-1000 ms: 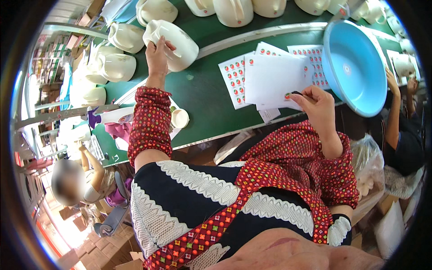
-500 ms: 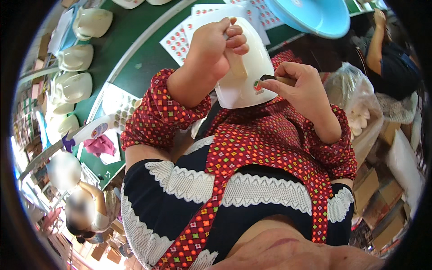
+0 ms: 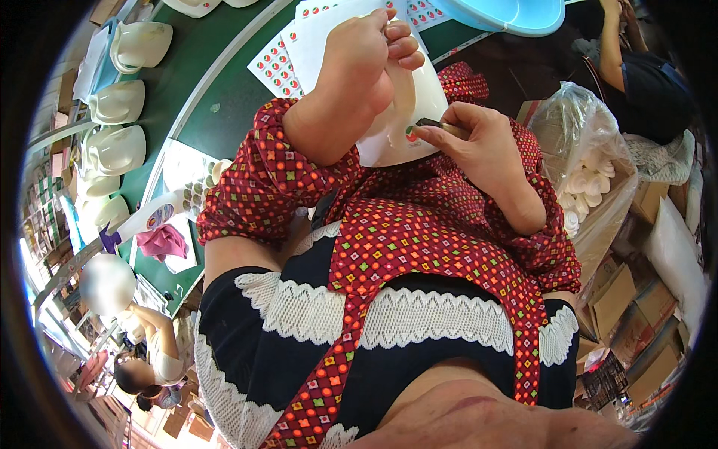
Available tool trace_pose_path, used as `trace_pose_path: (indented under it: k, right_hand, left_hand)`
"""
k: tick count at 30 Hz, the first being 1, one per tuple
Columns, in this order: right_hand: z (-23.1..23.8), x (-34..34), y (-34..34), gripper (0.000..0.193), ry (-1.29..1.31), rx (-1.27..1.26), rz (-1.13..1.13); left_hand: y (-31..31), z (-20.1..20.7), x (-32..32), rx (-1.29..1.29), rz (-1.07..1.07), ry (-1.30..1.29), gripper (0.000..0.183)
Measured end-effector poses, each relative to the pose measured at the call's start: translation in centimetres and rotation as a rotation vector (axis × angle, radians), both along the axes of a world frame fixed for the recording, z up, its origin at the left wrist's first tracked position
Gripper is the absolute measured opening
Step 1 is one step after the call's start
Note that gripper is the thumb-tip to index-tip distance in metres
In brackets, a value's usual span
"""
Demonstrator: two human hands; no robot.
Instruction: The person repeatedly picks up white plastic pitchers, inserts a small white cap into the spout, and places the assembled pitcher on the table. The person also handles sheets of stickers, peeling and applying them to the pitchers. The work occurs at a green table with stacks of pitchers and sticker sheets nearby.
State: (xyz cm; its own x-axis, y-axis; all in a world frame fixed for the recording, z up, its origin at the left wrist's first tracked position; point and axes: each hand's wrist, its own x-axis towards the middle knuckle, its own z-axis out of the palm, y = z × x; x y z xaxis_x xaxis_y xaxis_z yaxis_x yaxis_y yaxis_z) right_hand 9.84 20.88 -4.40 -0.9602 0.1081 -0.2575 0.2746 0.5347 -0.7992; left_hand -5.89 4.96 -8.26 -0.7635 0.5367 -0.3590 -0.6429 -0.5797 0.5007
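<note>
A glossy white ceramic jug (image 3: 428, 93) is tilted in front of my chest, over the patterned apron. My left hand (image 3: 363, 63) is closed round its handle, most of which the fingers hide. Low on the jug's side sits a small round red and green decal (image 3: 410, 133). Between thumb and fingers, my right hand (image 3: 482, 146) pinches a small dark flat scraper (image 3: 437, 126). Its tip is at the decal. Whether the tip presses on the decal or sits just beside it, I cannot tell.
Decal sheets (image 3: 274, 69) lie on the green table (image 3: 217, 112) behind the jug. A blue basin (image 3: 516, 16) stands far right. More white jugs (image 3: 142, 45) line the left, near a pink cloth (image 3: 162, 242). Right: a plastic bag (image 3: 591, 176) of white pieces, cardboard boxes (image 3: 613, 295), a co-worker (image 3: 651, 97).
The view has shifted a little. My right hand and the scraper have come slightly left along the jug, still at the decal. My left hand keeps its hold on the handle.
</note>
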Motion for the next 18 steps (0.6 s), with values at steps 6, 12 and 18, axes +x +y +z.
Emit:
trace_pose_path:
  k: [6,12,18]
  right_hand:
    - [-0.4,0.1,0.0,0.052,0.06,0.204,0.013]
    - [-0.1,-0.3,0.0,0.068,0.109,0.374,0.044]
    - [-2.5,-1.1,0.8,0.084,0.118,0.39,-0.089]
  left_hand:
    - [0.6,-0.4,0.1,0.0,-0.017,-0.013,0.015]
    - [1.2,0.6,0.9,-0.055,-0.007,0.011,0.016]
    - [0.9,0.1,1.1,-0.025,0.005,0.03,0.017]
